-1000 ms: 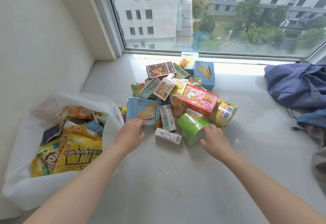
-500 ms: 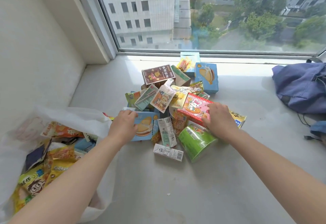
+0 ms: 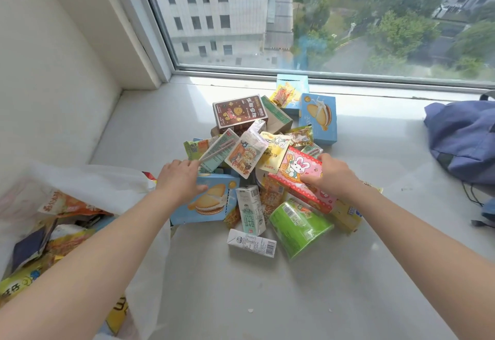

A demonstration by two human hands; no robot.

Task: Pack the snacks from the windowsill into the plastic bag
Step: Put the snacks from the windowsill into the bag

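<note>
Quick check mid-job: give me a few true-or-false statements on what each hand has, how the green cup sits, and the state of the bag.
1. The right hand grips the pink rabbit box. True.
2. The green cup stands upright. False: it lies on its side.
3. The left hand holds the near blue biscuit box. True.
4. The plastic bag is empty. False: snack packets lie in it.
5. The blue cloth bag lies left of the snack pile. False: it lies to the right.
</note>
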